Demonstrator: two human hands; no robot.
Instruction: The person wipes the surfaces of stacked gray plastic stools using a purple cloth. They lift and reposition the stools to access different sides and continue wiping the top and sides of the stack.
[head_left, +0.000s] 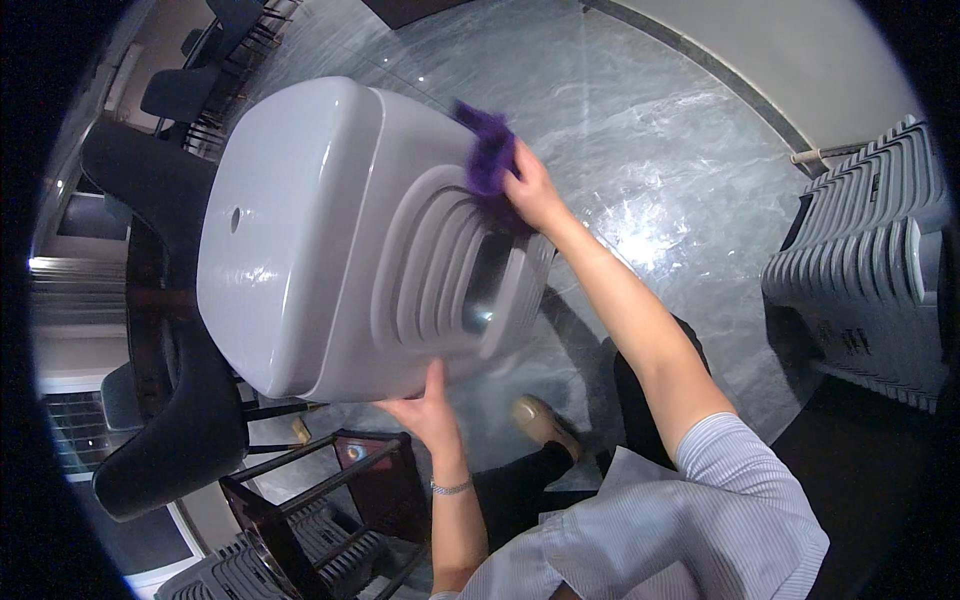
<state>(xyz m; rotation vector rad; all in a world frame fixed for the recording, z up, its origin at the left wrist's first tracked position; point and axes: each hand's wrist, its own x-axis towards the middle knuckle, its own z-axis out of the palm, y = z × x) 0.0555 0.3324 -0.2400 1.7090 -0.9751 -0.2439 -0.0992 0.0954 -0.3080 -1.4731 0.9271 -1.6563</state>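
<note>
A light grey plastic stool (300, 247) is tilted on its side before me, its smooth seat with a small hole facing left. Stepped ridges frame the opening in its side. My left hand (426, 416), with a metal band at the wrist, supports the stool's lower side; the thumb lies along the surface and the other fingers are partly hidden beneath. My right hand (534, 187) grips a purple cloth (491, 154) against the upper side of the stool, near the opening. The cloth is blurred.
Stacked grey plastic stools (862, 262) stand at the right by the wall. Dark chairs (180, 420) and a table edge (150, 300) line the left. A dark framed stand (322, 487) is at lower left, near more grey stools (217, 574). Glossy marble-patterned floor (645, 150) lies beyond.
</note>
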